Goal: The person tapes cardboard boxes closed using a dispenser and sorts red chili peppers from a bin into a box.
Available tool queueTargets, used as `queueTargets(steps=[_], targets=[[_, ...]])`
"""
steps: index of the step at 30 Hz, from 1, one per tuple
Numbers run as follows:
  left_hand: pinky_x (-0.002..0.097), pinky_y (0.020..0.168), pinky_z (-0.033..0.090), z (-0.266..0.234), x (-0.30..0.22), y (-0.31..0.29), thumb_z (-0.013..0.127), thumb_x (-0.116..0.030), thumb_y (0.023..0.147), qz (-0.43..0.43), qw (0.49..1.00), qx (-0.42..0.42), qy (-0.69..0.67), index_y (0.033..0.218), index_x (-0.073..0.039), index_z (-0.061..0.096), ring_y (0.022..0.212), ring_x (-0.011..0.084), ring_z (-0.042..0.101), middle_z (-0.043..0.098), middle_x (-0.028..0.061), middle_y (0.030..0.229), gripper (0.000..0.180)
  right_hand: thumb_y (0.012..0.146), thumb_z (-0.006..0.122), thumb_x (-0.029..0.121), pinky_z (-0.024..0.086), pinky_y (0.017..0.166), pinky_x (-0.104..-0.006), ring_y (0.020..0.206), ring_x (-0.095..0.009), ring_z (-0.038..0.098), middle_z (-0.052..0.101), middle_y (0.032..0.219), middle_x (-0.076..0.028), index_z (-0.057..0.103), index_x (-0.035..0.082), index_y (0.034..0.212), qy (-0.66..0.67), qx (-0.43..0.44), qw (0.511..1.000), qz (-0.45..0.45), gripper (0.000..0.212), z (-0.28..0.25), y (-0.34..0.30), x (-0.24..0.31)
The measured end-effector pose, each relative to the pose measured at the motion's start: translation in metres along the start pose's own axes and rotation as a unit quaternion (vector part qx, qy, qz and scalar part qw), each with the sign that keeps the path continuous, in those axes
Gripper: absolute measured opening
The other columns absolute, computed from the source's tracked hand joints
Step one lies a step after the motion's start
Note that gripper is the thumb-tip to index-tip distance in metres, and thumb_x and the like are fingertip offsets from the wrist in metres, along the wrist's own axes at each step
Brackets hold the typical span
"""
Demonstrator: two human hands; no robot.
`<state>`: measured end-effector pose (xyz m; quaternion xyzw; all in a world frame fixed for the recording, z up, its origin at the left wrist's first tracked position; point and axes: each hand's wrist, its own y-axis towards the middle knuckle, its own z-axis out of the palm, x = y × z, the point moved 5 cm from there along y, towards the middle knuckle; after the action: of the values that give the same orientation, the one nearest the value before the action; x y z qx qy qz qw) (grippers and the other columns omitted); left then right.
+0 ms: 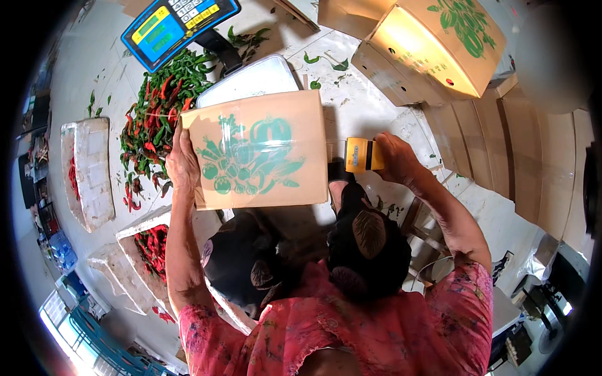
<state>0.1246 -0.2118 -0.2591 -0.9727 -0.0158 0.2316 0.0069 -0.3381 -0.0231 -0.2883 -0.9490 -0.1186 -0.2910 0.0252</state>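
In front of my knees is a closed cardboard box [295, 188] printed with green vegetables. My left hand [182, 164] grips its left side, fingers along the edge and thumb toward me. To the right of the box my right hand [397, 159] is closed around a yellow tape dispenser [357, 155]. Clear tape [276, 145] shines across the box's face and seems to run off its right edge toward the dispenser. Behind the box stands a scale with a pale metal platform [251, 81] and a blue display head [179, 31].
Red and green chili peppers [157, 113] lie heaped at the left. White foam boxes [94, 169] with red peppers stand further left and near my left arm. Open cartons [433, 53] are at the back right, with flattened cardboard [483, 144] along the right side.
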Motion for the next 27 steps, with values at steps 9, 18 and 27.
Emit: queueTargets(steps=[9, 18, 27], targets=[[0.0384, 0.070, 0.052, 0.002, -0.007, 0.001, 0.036, -0.049, 0.110, -0.007, 0.996, 0.036, -0.082, 0.145, -0.008, 0.053, 0.080, 0.0250, 0.069, 0.072, 0.0241, 0.093, 0.057, 0.070, 0.078, 0.011, 0.054, 0.073, -0.0469, 0.083, -0.038, 0.065, 0.062, 0.093, -0.018, 0.055, 0.004, 0.104, -0.091, 0.051, 0.989, 0.102, 0.041, 0.029, -0.078, -0.079], [0.0388, 0.078, 0.052, 0.011, 0.010, -0.001, 0.034, -0.046, 0.110, -0.062, 0.991, 0.049, -0.105, 0.133, -0.003, 0.059, 0.086, 0.0269, 0.067, 0.071, 0.0214, 0.099, 0.055, 0.081, 0.068, 0.009, 0.053, 0.070, -0.0474, 0.089, -0.035, 0.068, 0.066, 0.094, -0.016, 0.059, 0.006, 0.098, -0.101, 0.167, 0.967, 0.164, 0.020, 0.069, 0.031, -0.001], [0.0381, 0.096, 0.049, 0.019, 0.042, 0.004, 0.035, -0.061, 0.105, -0.200, 0.942, 0.146, -0.225, 0.138, -0.002, 0.059, 0.111, 0.0254, 0.063, 0.068, 0.0143, 0.122, 0.072, 0.080, 0.067, 0.015, 0.051, 0.084, -0.0552, 0.100, -0.044, 0.065, 0.067, 0.103, -0.023, 0.059, 0.002, 0.107, -0.090, 0.246, 0.944, 0.202, 0.032, 0.056, 0.059, 0.009]])
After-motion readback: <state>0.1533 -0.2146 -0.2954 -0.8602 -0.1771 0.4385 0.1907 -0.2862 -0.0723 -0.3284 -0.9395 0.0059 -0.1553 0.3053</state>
